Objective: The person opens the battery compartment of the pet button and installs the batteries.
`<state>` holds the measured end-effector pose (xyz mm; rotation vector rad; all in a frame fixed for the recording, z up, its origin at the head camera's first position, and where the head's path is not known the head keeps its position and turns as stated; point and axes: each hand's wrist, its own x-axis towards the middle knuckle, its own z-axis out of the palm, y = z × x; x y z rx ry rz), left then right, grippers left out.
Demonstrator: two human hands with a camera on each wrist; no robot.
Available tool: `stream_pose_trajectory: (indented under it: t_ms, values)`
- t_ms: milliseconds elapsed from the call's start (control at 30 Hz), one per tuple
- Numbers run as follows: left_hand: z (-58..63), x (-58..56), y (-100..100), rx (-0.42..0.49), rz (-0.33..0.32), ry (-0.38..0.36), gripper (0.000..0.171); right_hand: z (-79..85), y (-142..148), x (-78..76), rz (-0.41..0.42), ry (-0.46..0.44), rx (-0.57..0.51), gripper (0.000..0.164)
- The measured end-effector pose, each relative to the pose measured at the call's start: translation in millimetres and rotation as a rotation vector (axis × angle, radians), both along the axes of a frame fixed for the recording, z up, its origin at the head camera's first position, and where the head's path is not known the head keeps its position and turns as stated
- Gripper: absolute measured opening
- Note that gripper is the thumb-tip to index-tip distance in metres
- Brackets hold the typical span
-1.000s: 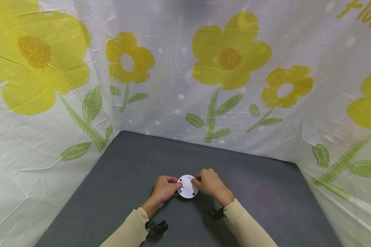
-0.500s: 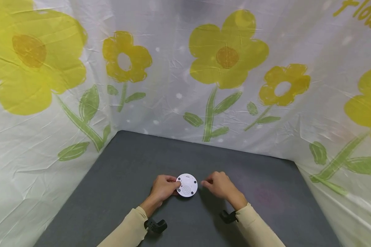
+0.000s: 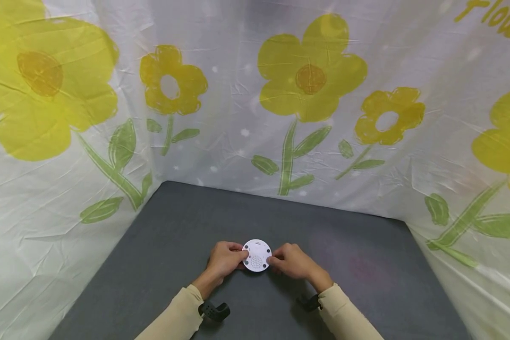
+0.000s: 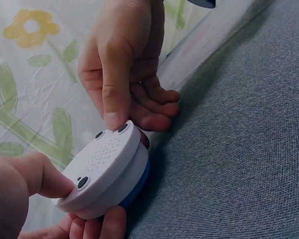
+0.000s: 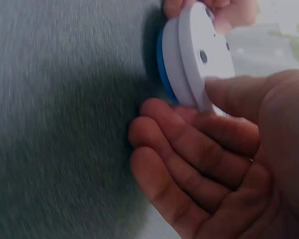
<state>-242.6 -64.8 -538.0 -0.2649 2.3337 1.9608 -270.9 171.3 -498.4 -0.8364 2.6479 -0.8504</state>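
Note:
A round white device (image 3: 257, 249) with a patch of small speaker holes and several dark rubber feet faces up, low over the table in the head view. A blue layer shows along its lower side in both wrist views. My left hand (image 3: 225, 259) grips its left edge, thumb on the face and fingers underneath. At the lower right edge, my right hand (image 3: 295, 262) pinches the rim. In the left wrist view the right thumb presses beside a foot of the device (image 4: 107, 157). Below the rim, the other right fingers (image 5: 174, 169) curl loosely in the right wrist view.
The dark grey table (image 3: 195, 212) runs back to a white curtain (image 3: 233, 108) printed with yellow flowers, which closes in the back and both sides. Black straps with mounts sit at the left wrist (image 3: 214, 311) and the right wrist (image 3: 309, 302).
My right hand left the device's upper right edge, drew away to the right, then came back to pinch the lower right rim. My left hand keeps its grip with hardly any movement.

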Motion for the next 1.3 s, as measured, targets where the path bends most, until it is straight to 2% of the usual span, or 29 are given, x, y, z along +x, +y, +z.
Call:
stream_pose_trajectory:
  t_ms: [233,400,500,600,700,800,933,1033,1167,1300]
  values:
    - [1.6,-0.5,-1.4,0.008,-0.026,0.036,0.031,-8.0,-4.7,5.1,-0.073,0.012,-0.057,0.029]
    - [6.1,0.1,-1.5,0.067,-0.057,0.07,0.033,-6.9,-6.1,9.3,-0.146,0.022,-0.124,0.026]
    - [8.6,-0.4,-0.1,0.116,-0.064,0.065,0.035,-5.9,-7.0,11.4,-0.253,0.006,-0.199,0.02]
    - [12.1,-2.6,2.4,0.161,-0.059,0.076,0.036,-4.0,-8.8,13.3,-0.389,-0.06,-0.329,0.018]
    - [16.4,-5.6,5.1,0.183,-0.051,0.113,0.033,-1.5,-10.7,14.8,-0.498,-0.128,-0.458,0.031]
    - [21.5,-7.7,7.1,0.189,-0.041,0.136,0.027,1.0,-11.5,15.7,-0.566,-0.17,-0.547,0.045]
    - [25.8,-10.1,8.2,0.196,-0.031,0.147,0.03,2.6,-9.9,16.2,-0.582,-0.175,-0.596,0.05]
    - [27.6,-12.3,7.2,0.202,-0.035,0.164,0.03,4.1,-7.6,17.5,-0.555,-0.19,-0.638,0.044]
    - [31.9,-15.5,2.2,0.196,-0.093,0.177,0.029,5.8,-3.9,18.0,-0.529,-0.195,-0.669,0.032]
    - [37.0,-16.5,-2.5,0.137,-0.156,0.204,0.033,4.7,3.1,16.1,-0.482,-0.148,-0.608,0.033]
